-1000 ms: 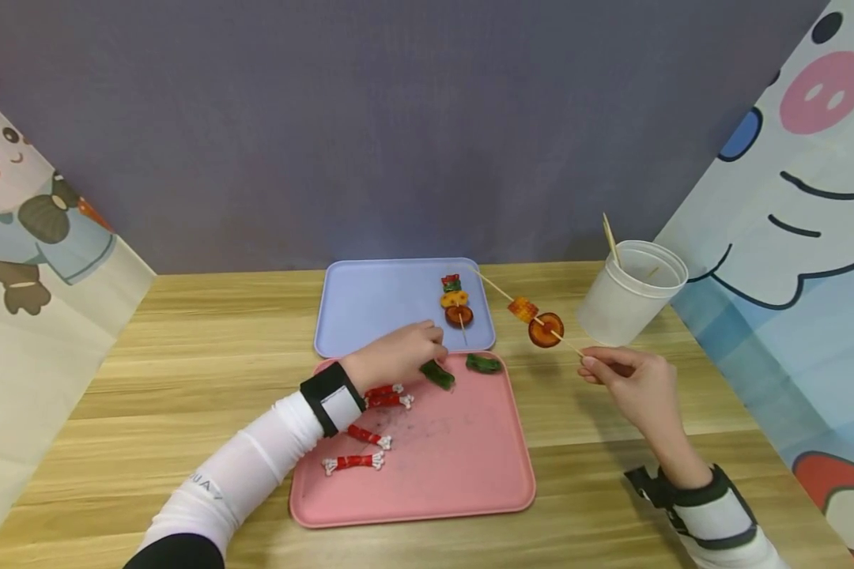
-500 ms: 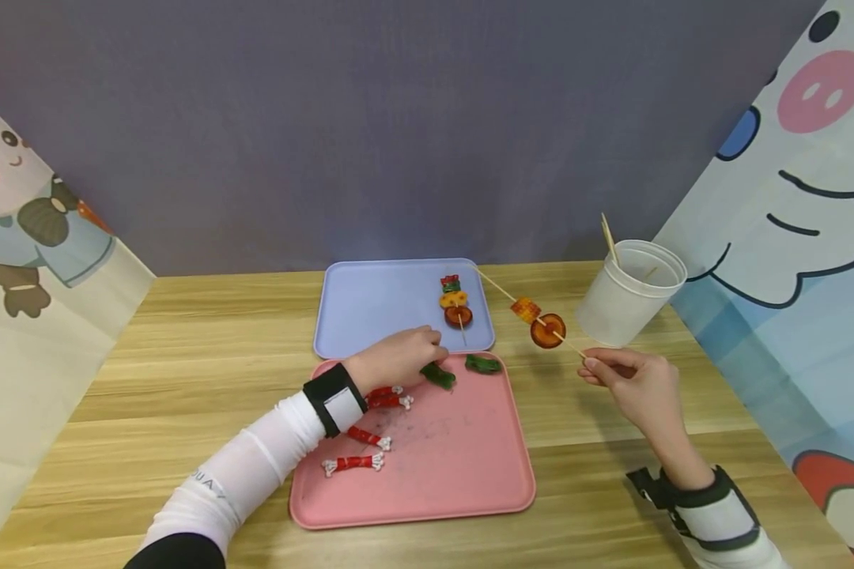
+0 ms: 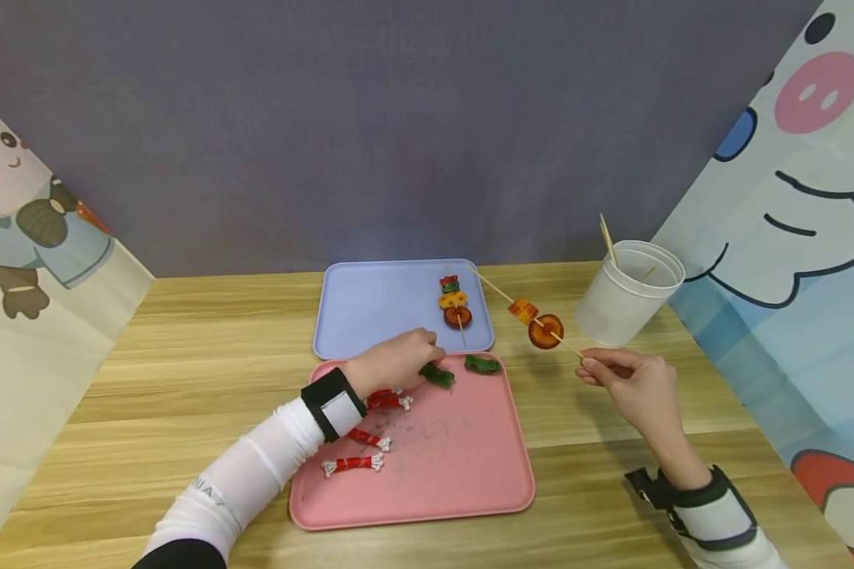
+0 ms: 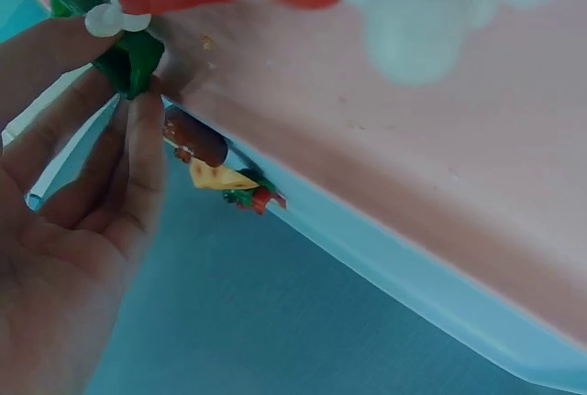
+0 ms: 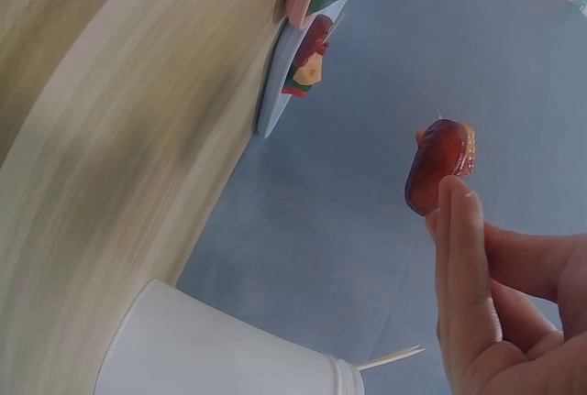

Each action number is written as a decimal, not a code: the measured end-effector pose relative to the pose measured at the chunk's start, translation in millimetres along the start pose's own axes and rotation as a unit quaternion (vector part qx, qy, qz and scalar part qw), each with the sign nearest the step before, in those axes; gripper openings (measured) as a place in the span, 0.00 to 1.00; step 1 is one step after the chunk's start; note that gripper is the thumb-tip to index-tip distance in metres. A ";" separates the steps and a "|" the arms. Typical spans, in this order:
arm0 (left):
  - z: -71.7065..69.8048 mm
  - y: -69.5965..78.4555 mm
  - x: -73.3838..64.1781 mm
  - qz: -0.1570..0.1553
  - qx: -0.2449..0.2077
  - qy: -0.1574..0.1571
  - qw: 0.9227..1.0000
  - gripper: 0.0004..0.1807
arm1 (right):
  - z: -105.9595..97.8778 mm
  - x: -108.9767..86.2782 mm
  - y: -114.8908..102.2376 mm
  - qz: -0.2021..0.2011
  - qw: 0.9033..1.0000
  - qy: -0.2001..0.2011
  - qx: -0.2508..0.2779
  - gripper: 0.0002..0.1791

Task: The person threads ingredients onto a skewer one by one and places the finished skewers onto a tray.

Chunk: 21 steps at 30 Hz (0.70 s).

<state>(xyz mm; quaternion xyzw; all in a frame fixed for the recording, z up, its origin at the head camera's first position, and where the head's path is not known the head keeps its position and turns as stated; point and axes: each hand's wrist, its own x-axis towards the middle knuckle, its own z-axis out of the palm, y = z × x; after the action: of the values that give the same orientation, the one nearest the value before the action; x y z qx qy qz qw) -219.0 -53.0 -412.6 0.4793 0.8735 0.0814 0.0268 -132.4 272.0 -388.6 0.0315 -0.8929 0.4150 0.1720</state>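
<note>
Between its thumb and fingers my left hand (image 3: 402, 356) pinches a green pepper piece (image 3: 437, 376), low over the far edge of the pink tray (image 3: 462, 466). The left wrist view shows the same green pepper piece (image 4: 133, 60) at the fingertips. A second green pepper piece (image 3: 482, 364) lies to the right on that tray. My right hand (image 3: 636, 387) pinches the near end of a bamboo skewer (image 3: 494, 288) above the table. A corn piece (image 3: 523, 310) and a brown round mushroom-like slice (image 3: 546, 331) are threaded on it; the slice (image 5: 436, 166) sits just beyond the fingertips.
Several red-and-white bone-shaped pieces (image 3: 353, 464) lie on the pink tray's left side. Behind it, a blue tray (image 3: 377, 300) bears a filled skewer (image 3: 453, 300). A white bucket (image 3: 622, 300) with skewers (image 3: 607, 237) stands at right. A grey wall (image 3: 398, 142) rises behind.
Both hands stay almost in place, with the same holds. The right hand's skewer has shifted only very slightly.
</note>
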 end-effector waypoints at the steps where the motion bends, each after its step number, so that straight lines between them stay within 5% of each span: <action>1: -0.5 0.5 -0.7 -0.004 -0.002 -0.001 1.000 0.13 | 0.3 0.0 -0.1 -0.001 1.000 0.000 0.000 0.09; 7: -7.9 3.9 -5.6 -0.033 -0.035 0.005 0.999 0.13 | 1.8 0.3 -0.3 -0.003 1.000 0.000 0.002 0.09; 12: -14.3 4.4 -12.2 -0.061 -0.073 0.041 0.995 0.11 | 3.3 0.6 -2.7 -0.011 1.000 0.000 -0.006 0.09; 21: -20.6 1.3 -30.2 -0.120 -0.154 0.163 0.967 0.12 | 7.1 -0.2 -12.0 -0.025 1.000 0.001 0.009 0.08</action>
<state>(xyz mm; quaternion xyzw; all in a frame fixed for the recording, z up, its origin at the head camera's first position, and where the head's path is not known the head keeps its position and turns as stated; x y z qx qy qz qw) -204.2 -80.1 -393.0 0.3414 0.8940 0.2884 -0.0330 -131.8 258.7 -384.1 0.0546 -0.8878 0.4187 0.1831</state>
